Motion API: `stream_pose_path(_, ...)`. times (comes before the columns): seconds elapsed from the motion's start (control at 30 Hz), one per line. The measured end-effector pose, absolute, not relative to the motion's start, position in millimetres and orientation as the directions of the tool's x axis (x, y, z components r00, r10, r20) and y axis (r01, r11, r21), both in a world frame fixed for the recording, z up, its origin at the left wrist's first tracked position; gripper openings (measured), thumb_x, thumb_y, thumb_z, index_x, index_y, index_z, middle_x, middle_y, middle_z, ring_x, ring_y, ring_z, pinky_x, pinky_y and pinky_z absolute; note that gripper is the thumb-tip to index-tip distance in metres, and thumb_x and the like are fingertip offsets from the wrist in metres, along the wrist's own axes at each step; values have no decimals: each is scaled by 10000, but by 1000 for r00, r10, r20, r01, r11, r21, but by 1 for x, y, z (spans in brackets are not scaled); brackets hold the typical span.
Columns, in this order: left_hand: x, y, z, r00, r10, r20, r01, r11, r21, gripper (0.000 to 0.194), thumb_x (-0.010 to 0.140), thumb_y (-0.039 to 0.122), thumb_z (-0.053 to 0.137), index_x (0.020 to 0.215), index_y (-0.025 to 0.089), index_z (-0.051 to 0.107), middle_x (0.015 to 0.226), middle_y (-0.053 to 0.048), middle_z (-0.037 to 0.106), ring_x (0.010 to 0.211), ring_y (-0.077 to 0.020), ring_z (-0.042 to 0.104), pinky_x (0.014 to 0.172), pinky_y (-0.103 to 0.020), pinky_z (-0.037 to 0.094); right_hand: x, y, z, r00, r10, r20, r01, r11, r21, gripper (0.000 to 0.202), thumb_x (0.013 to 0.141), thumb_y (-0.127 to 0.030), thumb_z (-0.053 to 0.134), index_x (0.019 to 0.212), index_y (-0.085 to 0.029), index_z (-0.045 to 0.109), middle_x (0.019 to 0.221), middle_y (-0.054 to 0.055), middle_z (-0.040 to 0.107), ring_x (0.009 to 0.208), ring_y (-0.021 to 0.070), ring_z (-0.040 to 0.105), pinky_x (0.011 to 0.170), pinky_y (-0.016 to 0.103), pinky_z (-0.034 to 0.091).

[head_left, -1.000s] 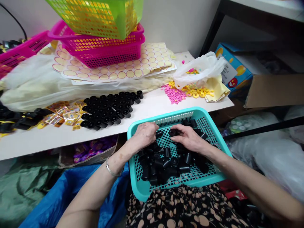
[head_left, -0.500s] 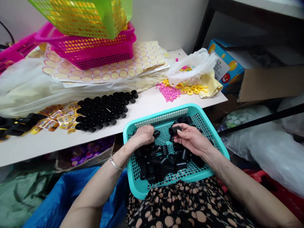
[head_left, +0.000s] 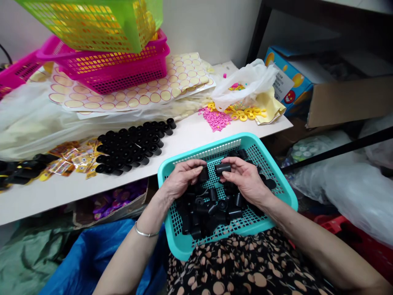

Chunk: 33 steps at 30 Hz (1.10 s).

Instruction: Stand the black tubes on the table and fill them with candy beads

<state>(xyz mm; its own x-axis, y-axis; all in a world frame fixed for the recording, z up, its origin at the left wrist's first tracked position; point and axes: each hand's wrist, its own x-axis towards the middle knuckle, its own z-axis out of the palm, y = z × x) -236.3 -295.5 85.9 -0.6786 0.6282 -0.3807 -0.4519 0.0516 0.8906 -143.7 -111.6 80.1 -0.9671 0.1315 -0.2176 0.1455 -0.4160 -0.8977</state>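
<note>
A turquoise basket point(head_left: 181, 248) rests on my lap, with many loose black plastic parts point(head_left: 199, 209) lying in it. Over its middle my right hand point(head_left: 245, 176) pinches a black cylinder point(head_left: 223, 168), held sideways with its narrower end toward the left. Opposite it, my left hand point(head_left: 184, 176) is closed on a black cap-like piece point(head_left: 203, 175), partly covered by the fingers. A small gap separates the two held pieces. On the white table point(head_left: 184, 141), rows of upright black cylinders point(head_left: 129, 147) stand beyond my left hand.
Small packets point(head_left: 73, 157) lie left of the rows. Pink beads point(head_left: 216, 120) and yellow rings point(head_left: 244, 114) are heaped near a plastic bag point(head_left: 248, 84). Stacked pink point(head_left: 132, 76) and green baskets point(head_left: 135, 28) stand at the back. A blue box point(head_left: 294, 90) is at right.
My left hand has lifted from among the parts and moved right, bringing a black piece toward the other hand. The cylinder in my right hand has turned to lie level.
</note>
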Motion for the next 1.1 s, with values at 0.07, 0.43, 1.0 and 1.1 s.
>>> stream_pose_path(0.07, -232, -290, 89, -663, 641, -387, -540, -52, 840, 321, 686, 344, 715, 927, 154, 623, 620, 45, 476, 466, -35, 354, 452, -198, 250, -143, -113, 79, -971, 138, -196, 129, -389, -912, 333, 691, -243, 748, 991, -204, 609, 871, 8, 640, 762, 117, 599, 684, 261, 548)
stream_pose_path(0.43, -248, -297, 80, -774, 510, -376, -116, 470, 875, 195, 682, 337, 629, 762, 159, 620, 622, 32, 511, 563, -86, 415, 501, -217, 305, -144, -106, 79, -963, 207, -174, 119, -255, -960, 327, 683, -234, 738, 964, -196, 575, 858, 7, 661, 738, 124, 624, 706, 287, 543)
stream_pose_path(1.0, -247, -269, 66, -545, 744, -386, 630, 668, 397, 141, 608, 80, 549, 706, 144, 626, 725, -77, 594, 702, -207, 543, 645, -302, 409, -145, -106, 70, -951, 175, -256, 213, -233, -949, 326, 645, -220, 741, 923, -171, 578, 797, 5, 660, 697, 121, 623, 665, 276, 526)
stream_pose_path(1.1, -251, -271, 69, -565, 727, -389, 509, 679, 529, 92, 661, 208, 620, 734, 160, 648, 658, -29, 580, 635, -170, 514, 580, -273, 373, -144, -104, 68, -953, 182, -242, 212, -170, -962, 305, 651, -205, 727, 920, -174, 585, 787, -4, 650, 701, 116, 605, 663, 269, 499)
